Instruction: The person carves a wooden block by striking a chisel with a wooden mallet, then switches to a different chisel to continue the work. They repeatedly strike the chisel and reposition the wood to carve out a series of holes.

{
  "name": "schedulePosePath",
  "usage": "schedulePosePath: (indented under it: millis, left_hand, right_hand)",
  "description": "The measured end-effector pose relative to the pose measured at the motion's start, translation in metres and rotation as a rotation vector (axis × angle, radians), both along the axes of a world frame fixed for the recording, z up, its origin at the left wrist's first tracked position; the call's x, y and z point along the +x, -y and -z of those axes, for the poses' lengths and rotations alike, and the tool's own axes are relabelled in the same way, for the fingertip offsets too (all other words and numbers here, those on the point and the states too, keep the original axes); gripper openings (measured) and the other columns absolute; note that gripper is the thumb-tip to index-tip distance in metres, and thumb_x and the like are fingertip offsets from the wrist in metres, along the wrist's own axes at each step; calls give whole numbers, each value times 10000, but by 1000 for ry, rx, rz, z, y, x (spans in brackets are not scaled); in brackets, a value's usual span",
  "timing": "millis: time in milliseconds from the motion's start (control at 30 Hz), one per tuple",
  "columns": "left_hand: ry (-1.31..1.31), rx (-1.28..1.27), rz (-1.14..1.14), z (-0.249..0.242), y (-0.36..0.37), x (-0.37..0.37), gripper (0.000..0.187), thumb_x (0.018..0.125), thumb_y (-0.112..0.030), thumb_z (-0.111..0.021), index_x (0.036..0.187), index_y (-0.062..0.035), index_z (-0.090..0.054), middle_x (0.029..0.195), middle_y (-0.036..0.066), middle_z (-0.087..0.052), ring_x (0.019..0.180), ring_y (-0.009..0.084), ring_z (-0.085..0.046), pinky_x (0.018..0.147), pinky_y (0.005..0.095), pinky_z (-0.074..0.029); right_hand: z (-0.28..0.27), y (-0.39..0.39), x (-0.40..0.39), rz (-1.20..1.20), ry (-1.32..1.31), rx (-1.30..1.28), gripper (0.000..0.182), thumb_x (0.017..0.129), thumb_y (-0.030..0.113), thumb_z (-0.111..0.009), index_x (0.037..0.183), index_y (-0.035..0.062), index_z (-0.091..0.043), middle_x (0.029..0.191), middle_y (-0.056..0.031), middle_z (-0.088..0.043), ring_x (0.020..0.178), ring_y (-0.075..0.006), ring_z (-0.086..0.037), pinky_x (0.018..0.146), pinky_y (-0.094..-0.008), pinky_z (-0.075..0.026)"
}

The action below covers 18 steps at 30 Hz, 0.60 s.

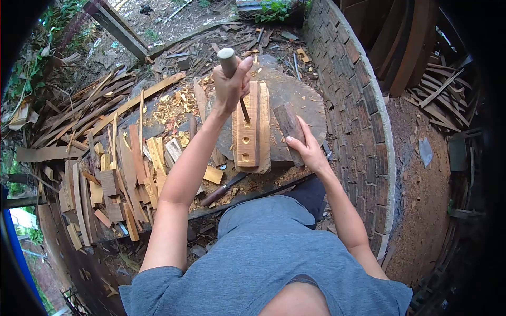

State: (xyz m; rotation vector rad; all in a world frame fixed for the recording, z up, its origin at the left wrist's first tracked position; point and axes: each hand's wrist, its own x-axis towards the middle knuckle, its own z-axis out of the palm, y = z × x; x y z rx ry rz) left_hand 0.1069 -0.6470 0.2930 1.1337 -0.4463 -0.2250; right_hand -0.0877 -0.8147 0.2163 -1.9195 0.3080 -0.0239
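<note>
My left hand (pixel 230 89) is wrapped round the pale handle (pixel 227 59) of a chisel (pixel 245 111). The chisel stands nearly upright, its tip at the uppermost of several visible square holes in a wooden block (pixel 246 150). A similar piece of wood (pixel 265 126) lies close along the block's right side. Both rest on a big round stump (pixel 311 105). On the right, my right hand (pixel 308 150) is closed on a dark wooden bat (pixel 289 129), tilted with its far end toward the block. The bat is apart from the chisel handle.
A dark-handled knife (pixel 224 189) lies at the near edge of the stump. Wood offcuts (pixel 113 184) and chips (pixel 174 110) cover the left side. A curved brick wall (pixel 363 121) rises at the right. Long planks (pixel 137 105) are piled beyond the offcuts.
</note>
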Motion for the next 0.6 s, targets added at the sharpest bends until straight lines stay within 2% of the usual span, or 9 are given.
schedulePosePath:
  millis: [133, 167, 267, 333, 367, 433, 500, 533, 600]
  left_hand:
    - [-3, -28, 28, 2, -1, 1, 303, 943, -225, -610, 720, -89, -455, 504, -36, -397, 360, 42, -338, 331, 218, -259]
    - [-6, -28, 27, 2, 0, 1, 303, 943, -225, -610, 720, -89, -455, 504, -36, -397, 360, 42, -338, 331, 218, -259]
    - [57, 44, 2, 2, 8, -2, 271, 930, -213, -620, 753, -72, -471, 511, -33, -418, 364, 41, -350, 333, 217, -266]
    - [83, 41, 26, 3, 10, -2, 263, 928, -207, -624, 760, -69, -477, 512, -35, -421, 366, 40, -353, 334, 214, -267]
    - [112, 37, 47, 4, 12, -2, 254, 927, -201, -627, 767, -65, -484, 513, -37, -424, 368, 38, -356, 335, 212, -267]
    - [167, 25, 32, 13, 18, 1, 224, 926, -159, -618, 763, -58, -503, 517, -40, -441, 376, 34, -375, 334, 211, -274]
    - [253, 94, -34, 21, 20, 4, 230, 865, -124, -634, 671, -53, -533, 562, -36, -522, 494, 40, -484, 440, 226, -369]
    - [197, 140, -58, 24, 18, 8, 194, 842, -99, -628, 677, -40, -545, 578, -30, -535, 536, 44, -494, 483, 237, -379]
    - [212, 111, -74, 24, 18, 13, 186, 836, -93, -625, 677, -37, -548, 577, -28, -533, 528, 47, -491, 478, 238, -377]
  right_hand:
    - [-26, 0, 14, -34, -17, 21, 835, 863, 429, -625, 1501, 33, -257, 1491, -253, -356, 1375, -343, -380, 1121, -403, -303]
    - [-41, 1, 24, -60, 74, 64, 857, 859, 431, -621, 1500, 9, -242, 1491, -275, -339, 1378, -359, -367, 1126, -421, -299]
    - [-127, -5, 52, -17, 327, 12, 853, 864, 419, -619, 1493, -13, -238, 1495, -264, -323, 1389, -353, -339, 1135, -409, -289]
    - [-178, -11, 69, -64, 671, -39, 754, 878, 331, -632, 1464, -2, -294, 1400, -224, -454, 1282, -302, -471, 1071, -389, -369]
    - [-193, -12, 79, -87, 819, -71, 733, 868, 299, -641, 1475, 59, -309, 1340, -214, -514, 1202, -273, -541, 1016, -370, -422]
    - [-197, -19, 92, -93, 751, -156, 744, 854, 358, -637, 1490, 150, -314, 1196, -219, -609, 1075, -285, -624, 935, -380, -489]
    - [-199, -20, 100, -287, 97, -543, 780, 834, 436, -622, 1507, 219, -291, 1026, -223, -671, 942, -319, -674, 873, -413, -528]
    - [-193, -13, 110, -290, 221, -637, 796, 820, 491, -604, 1506, 221, -304, 943, -233, -682, 871, -340, -688, 845, -447, -543]
    - [-205, -4, 120, -259, 451, -640, 750, 822, 483, -610, 1467, 174, -383, 1013, -232, -673, 881, -323, -690, 845, -432, -544]
